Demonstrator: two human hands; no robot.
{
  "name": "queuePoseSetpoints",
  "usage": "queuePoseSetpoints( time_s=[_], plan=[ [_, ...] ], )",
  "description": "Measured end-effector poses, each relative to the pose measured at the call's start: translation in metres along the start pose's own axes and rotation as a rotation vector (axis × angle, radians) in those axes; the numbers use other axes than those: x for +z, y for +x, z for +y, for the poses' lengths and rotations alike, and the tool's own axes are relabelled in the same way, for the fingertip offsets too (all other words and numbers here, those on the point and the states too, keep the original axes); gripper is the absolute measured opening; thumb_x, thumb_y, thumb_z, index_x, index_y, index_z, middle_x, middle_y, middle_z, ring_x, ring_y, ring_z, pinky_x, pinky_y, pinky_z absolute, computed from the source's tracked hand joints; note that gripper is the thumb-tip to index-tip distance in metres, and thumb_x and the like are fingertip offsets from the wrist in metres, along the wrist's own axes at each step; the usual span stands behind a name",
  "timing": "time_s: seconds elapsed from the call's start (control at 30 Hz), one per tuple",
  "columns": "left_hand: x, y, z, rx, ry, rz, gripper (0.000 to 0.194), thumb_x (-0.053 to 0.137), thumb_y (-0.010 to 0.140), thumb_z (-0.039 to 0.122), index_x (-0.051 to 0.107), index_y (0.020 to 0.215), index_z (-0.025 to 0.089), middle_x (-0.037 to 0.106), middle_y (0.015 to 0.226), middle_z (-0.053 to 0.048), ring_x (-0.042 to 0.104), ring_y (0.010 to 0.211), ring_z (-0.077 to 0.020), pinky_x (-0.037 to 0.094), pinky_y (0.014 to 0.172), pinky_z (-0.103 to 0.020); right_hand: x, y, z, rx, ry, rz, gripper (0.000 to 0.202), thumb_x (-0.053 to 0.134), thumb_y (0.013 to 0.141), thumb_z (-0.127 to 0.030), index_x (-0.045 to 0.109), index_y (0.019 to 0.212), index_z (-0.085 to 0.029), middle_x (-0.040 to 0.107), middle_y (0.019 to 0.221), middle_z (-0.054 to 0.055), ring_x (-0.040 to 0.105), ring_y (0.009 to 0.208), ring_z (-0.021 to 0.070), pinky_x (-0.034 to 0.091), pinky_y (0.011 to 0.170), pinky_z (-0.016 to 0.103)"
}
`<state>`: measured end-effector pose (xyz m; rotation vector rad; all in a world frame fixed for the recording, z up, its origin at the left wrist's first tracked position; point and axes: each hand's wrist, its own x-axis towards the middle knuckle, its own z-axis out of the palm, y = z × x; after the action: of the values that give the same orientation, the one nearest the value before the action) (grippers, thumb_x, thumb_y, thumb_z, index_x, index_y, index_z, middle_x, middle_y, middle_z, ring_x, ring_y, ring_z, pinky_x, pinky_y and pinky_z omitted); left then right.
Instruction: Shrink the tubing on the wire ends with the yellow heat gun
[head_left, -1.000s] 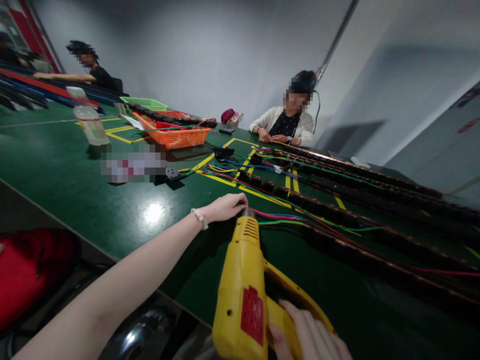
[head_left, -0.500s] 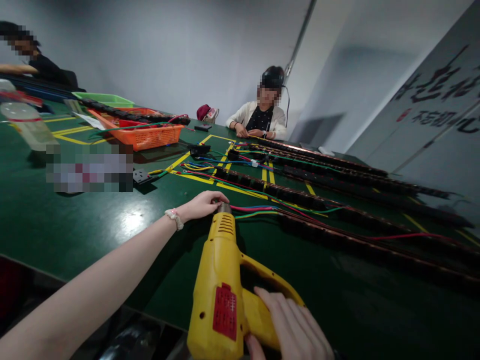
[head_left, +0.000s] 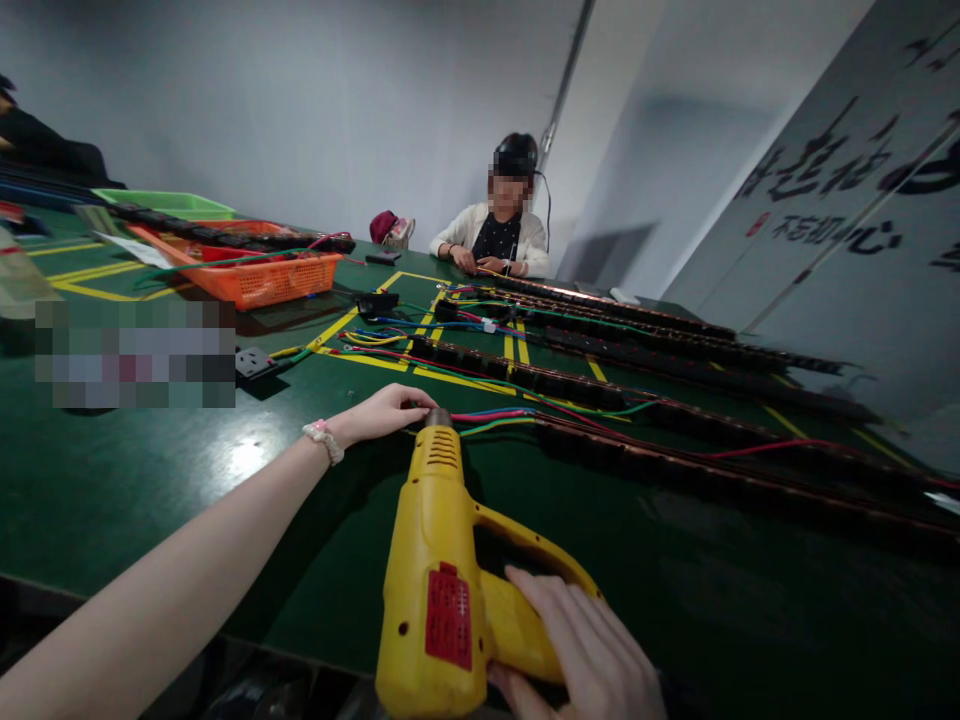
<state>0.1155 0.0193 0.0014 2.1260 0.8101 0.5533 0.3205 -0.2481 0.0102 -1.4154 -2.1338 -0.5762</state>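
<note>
My right hand (head_left: 581,635) is wrapped round the handle of a yellow heat gun (head_left: 431,560) with a red label, its metal nozzle facing away from me. Just left of the nozzle, my left hand (head_left: 382,412) is closed in a pinch at the end of the coloured wires (head_left: 499,414). The nozzle partly hides these fingertips and the wire ends. Red, blue and yellow-green wires come out from behind the nozzle. They lead right into a long dark wiring strip (head_left: 645,455) lying on the green table.
More long strips (head_left: 540,378) with loose wires lie beyond, across yellow table markings. An orange basket (head_left: 289,280) and a green basket (head_left: 172,205) stand at the far left. A black socket (head_left: 255,362) lies nearer. Another person (head_left: 491,235) sits across the table.
The camera view has turned slightly right, so the surroundings sit further left. Both hands keep their holds, and the heat gun's nozzle stays beside my left fingers.
</note>
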Motion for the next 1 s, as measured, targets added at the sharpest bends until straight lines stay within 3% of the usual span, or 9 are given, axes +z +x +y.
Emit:
queuePoseSetpoints(
  time_s=[0.2,0.4,0.63,0.77,1.0],
  plan=[
    [0.004,-0.003,0.009,-0.007,0.167,0.034,0.037,0.058,0.077,0.040,0.067,0.103,0.015,0.065,0.087,-0.004,0.051,0.066,-0.0130,0.040,0.058,-0.024,-0.006,-0.009,0.011,0.069,-0.032,-0.016,0.041,0.047,0.088,-0.051,0.058,0.107,-0.016,0.069,0.087,0.002,0.066,0.075,0.0132,0.049,0.066,0.023],
    [0.004,-0.001,0.006,0.001,0.184,0.009,0.045,0.062,0.075,0.048,0.067,0.107,0.016,0.059,0.078,-0.001,0.048,0.065,-0.0128,0.036,0.056,-0.024,-0.010,-0.025,0.022,0.090,-0.126,-0.054,0.045,0.052,0.084,-0.054,0.056,0.110,-0.018,0.069,0.093,0.001,0.066,0.081,0.0144,0.047,0.073,0.025],
    [0.002,-0.001,0.009,-0.018,0.148,-0.045,0.052,0.063,0.073,0.053,0.065,0.109,0.015,0.053,0.076,0.000,0.046,0.065,-0.0131,0.035,0.057,-0.025,-0.011,-0.050,0.035,0.127,-0.232,-0.005,0.049,0.050,0.086,-0.055,0.055,0.115,-0.016,0.069,0.098,0.003,0.064,0.085,0.0158,0.042,0.080,0.027],
    [0.001,0.000,0.011,-0.002,0.210,-0.045,0.046,0.062,0.073,0.053,0.066,0.102,0.017,0.053,0.076,0.000,0.047,0.066,-0.0136,0.036,0.058,-0.025,-0.012,-0.054,0.034,0.148,-0.235,0.000,0.050,0.053,0.086,-0.053,0.055,0.118,-0.015,0.068,0.100,0.005,0.063,0.087,0.0166,0.040,0.083,0.028],
    [0.009,0.002,0.014,-0.008,0.350,-0.026,0.027,0.057,0.077,0.045,0.060,0.083,0.018,0.058,0.072,0.000,0.050,0.063,-0.0135,0.035,0.057,-0.024,-0.010,-0.052,0.023,0.234,-0.176,0.050,0.048,0.037,0.091,-0.057,0.057,0.109,-0.018,0.067,0.090,0.004,0.061,0.080,0.0161,0.039,0.078,0.029]
  ],
)
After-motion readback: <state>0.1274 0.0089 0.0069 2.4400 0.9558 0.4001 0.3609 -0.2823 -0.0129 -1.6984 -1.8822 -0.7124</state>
